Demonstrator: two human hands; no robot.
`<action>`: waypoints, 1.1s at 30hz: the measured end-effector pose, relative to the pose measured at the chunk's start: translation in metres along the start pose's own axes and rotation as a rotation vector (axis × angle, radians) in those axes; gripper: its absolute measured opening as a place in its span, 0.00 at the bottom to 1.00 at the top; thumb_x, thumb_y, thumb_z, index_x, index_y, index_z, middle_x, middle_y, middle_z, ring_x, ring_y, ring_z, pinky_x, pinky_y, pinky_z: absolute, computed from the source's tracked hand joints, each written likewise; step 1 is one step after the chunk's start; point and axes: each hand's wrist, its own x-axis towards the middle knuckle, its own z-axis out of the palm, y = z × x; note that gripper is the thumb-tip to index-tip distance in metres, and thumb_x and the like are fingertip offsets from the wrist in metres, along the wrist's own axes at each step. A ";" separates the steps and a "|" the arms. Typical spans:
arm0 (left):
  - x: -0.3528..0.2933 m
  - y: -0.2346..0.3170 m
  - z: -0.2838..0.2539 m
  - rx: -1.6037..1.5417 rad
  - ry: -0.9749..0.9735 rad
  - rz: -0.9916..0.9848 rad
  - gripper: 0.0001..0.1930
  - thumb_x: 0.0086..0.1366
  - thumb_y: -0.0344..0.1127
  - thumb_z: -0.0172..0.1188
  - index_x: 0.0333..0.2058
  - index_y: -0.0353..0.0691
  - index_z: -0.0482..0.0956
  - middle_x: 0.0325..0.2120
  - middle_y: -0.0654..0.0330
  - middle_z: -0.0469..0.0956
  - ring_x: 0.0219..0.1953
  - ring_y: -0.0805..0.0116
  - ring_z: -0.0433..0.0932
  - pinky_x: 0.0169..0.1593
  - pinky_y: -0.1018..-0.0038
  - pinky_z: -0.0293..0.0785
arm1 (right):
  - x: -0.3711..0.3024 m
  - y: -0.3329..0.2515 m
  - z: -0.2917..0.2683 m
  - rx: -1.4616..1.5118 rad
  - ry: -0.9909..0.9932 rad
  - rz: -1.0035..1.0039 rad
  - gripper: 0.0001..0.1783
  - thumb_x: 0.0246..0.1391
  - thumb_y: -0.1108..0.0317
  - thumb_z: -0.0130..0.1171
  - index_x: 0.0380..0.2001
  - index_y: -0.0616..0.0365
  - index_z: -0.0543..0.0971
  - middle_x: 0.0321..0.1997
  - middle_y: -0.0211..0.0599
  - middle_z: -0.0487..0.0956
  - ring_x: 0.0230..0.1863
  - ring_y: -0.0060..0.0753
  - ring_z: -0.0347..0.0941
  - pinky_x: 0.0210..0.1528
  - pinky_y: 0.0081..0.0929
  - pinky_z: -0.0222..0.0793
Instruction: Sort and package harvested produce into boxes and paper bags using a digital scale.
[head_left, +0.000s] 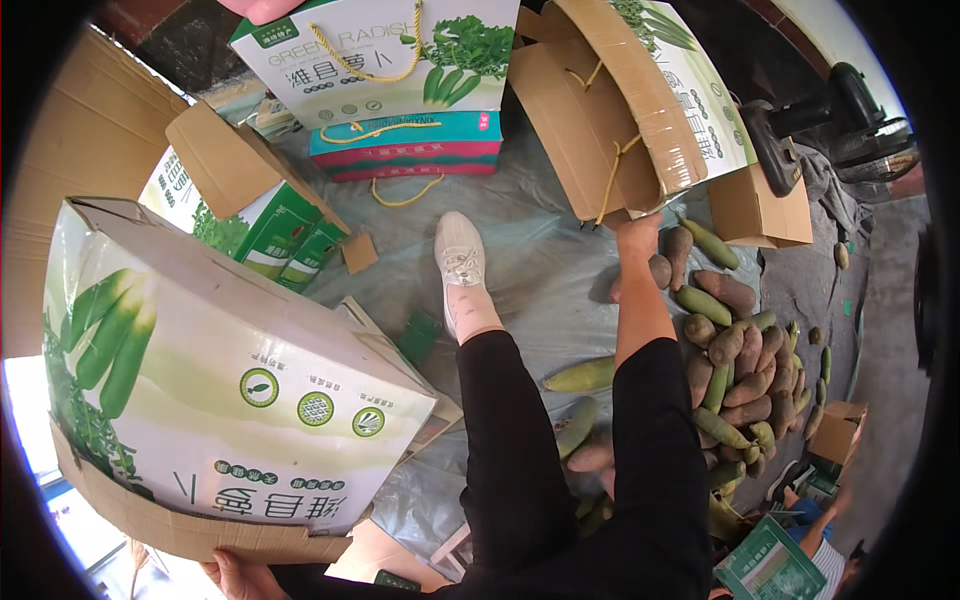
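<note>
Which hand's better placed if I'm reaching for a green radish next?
Probably your right hand: it's at the open box, close to a green radish. Your left hand is at the lower-left flap, far from it.

Plastic floor sheet point(380, 240): green radishes point(708, 243), brown tubers point(725, 292) (mixed heap)

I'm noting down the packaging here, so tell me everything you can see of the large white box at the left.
The large white box looks like glossy printed cardboard, tilted, with its print upside down. Its broad side shows green radishes with leaves, three round badges and dark green lettering. A bare brown flap sticks out along its lower edge, where the left hand grips it. Its inside is hidden.
</note>
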 end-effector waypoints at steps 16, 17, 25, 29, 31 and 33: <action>0.003 -0.006 -0.029 -0.063 0.002 0.014 0.20 0.64 0.33 0.55 0.54 0.39 0.66 0.53 0.54 0.69 0.54 0.61 0.67 0.60 0.61 0.60 | -0.029 0.058 0.101 0.723 -0.242 0.357 0.34 0.43 0.78 0.57 0.53 0.69 0.53 0.44 0.55 0.72 0.40 0.50 0.74 0.37 0.41 0.73; -0.015 0.015 -0.034 -0.037 0.061 0.046 0.20 0.63 0.33 0.56 0.53 0.38 0.66 0.52 0.54 0.69 0.54 0.61 0.67 0.60 0.61 0.59 | -0.096 -0.010 0.096 0.858 -0.295 0.377 0.34 0.43 0.79 0.56 0.53 0.67 0.52 0.44 0.53 0.72 0.39 0.50 0.74 0.35 0.41 0.74; -0.014 0.007 0.014 0.019 0.115 -0.041 0.23 0.59 0.26 0.56 0.54 0.33 0.65 0.49 0.53 0.71 0.52 0.61 0.69 0.57 0.64 0.61 | -0.138 -0.004 0.025 0.933 -0.615 0.332 0.45 0.46 0.79 0.58 0.64 0.55 0.47 0.47 0.43 0.73 0.35 0.37 0.74 0.34 0.33 0.73; -0.017 0.021 0.030 0.069 0.024 -0.102 0.19 0.59 0.24 0.54 0.50 0.30 0.69 0.46 0.56 0.74 0.49 0.67 0.71 0.55 0.71 0.63 | -0.205 -0.020 -0.057 0.832 -0.862 0.044 0.20 0.56 0.70 0.53 0.53 0.57 0.69 0.40 0.33 0.77 0.34 0.24 0.73 0.33 0.24 0.69; -0.019 0.025 0.034 0.028 -0.006 -0.117 0.16 0.61 0.22 0.51 0.48 0.30 0.71 0.45 0.57 0.75 0.48 0.69 0.72 0.53 0.73 0.65 | -0.230 -0.038 -0.090 0.797 -0.913 -0.092 0.19 0.56 0.69 0.53 0.52 0.58 0.70 0.40 0.33 0.77 0.35 0.24 0.73 0.34 0.22 0.68; -0.021 0.029 0.031 0.054 -0.042 -0.120 0.17 0.61 0.23 0.51 0.50 0.31 0.70 0.46 0.57 0.74 0.49 0.68 0.72 0.55 0.72 0.64 | -0.252 -0.046 -0.133 0.757 -0.932 -0.200 0.18 0.57 0.68 0.53 0.51 0.59 0.71 0.40 0.32 0.78 0.35 0.23 0.73 0.35 0.20 0.67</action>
